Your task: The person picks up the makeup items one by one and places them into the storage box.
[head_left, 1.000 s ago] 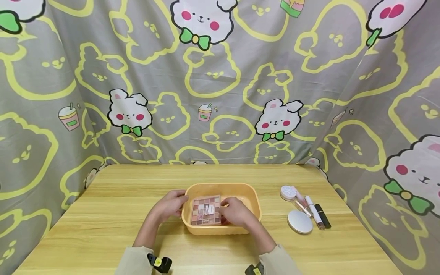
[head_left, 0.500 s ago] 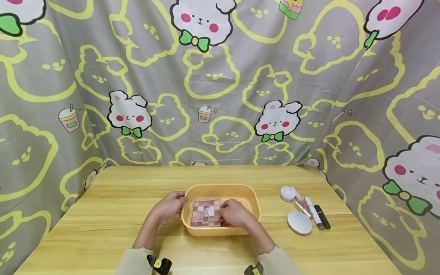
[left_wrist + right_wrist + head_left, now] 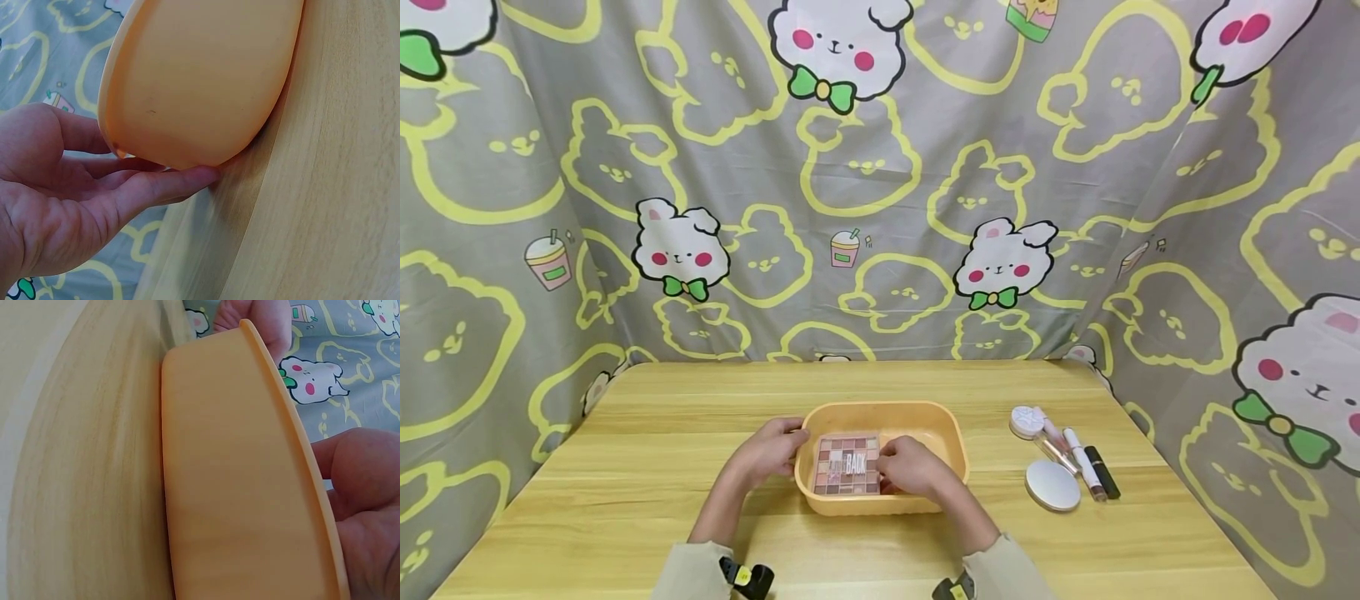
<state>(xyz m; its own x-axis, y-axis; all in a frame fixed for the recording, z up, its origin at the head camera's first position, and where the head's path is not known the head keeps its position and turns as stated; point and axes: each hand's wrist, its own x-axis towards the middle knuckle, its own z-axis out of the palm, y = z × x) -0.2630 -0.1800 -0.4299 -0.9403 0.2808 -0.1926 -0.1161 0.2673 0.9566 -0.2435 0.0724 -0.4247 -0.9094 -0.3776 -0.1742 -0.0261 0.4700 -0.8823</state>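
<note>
An orange plastic basin (image 3: 925, 417) sits on the wooden table in front of me. My left hand (image 3: 769, 452) holds its left end; in the left wrist view, fingers of that left hand (image 3: 69, 194) lie over the rim and along the outer wall. Inside the basin, on the left, lies an eyeshadow palette (image 3: 847, 465) with a grid of brown and pink shades and the lettering "BACK". My right hand (image 3: 912, 467) reaches in over the front rim and pinches the palette's right edge. From the right wrist, the basin wall (image 3: 237, 475) hides these fingertips.
To the right on the table (image 3: 647, 450) lie a silver round compact (image 3: 1053, 485), a small white round case (image 3: 1026, 422), a black tube (image 3: 1102, 472), a white tube (image 3: 1086, 462) and slim pinkish tubes (image 3: 1060, 454). A patterned curtain (image 3: 865, 317) encloses the table.
The palette has tipped down from a raised slant to lie flatter in the basin, with the right hand still at its edge. The left hand keeps its place on the basin.
</note>
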